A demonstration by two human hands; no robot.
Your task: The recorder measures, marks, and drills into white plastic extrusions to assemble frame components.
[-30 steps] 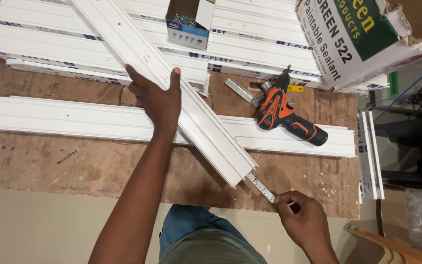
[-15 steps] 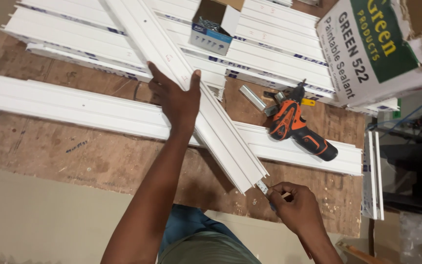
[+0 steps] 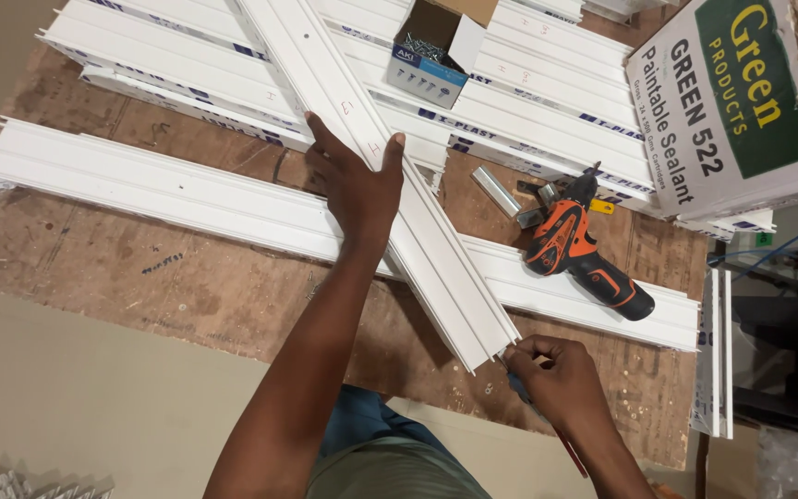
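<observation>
— What has changed since the earlier frames?

— The right hand (image 3: 551,374) has closed in on the near end of the long white plastic channel strip (image 3: 390,176); the strip of metal that showed between them before is now hidden, and the view has slid a little, so the big box sits further right.

— And the hands now, in the head view?

— The left hand (image 3: 357,180) lies flat on the strip about midway, fingers spread, thumb hooked over its right edge, pressing it down. The right hand's fingers are curled tight at the strip's cut end, pinching something small that I cannot make out. The strip runs diagonally across another long white plastic channel (image 3: 168,194) lying crosswise on the board.

— Packages?

— A small open cardboard box of screws (image 3: 431,55), blue and white on its side, sits at the top among more white channels. At the upper right stands a large white carton with a green label panel (image 3: 741,102). Between them lies an orange and black cordless drill (image 3: 579,249), just beside a short silver metal piece (image 3: 496,191).

— The surface?

— A worn brown plywood board (image 3: 94,263), stained, over a plain beige floor (image 3: 66,388).
</observation>
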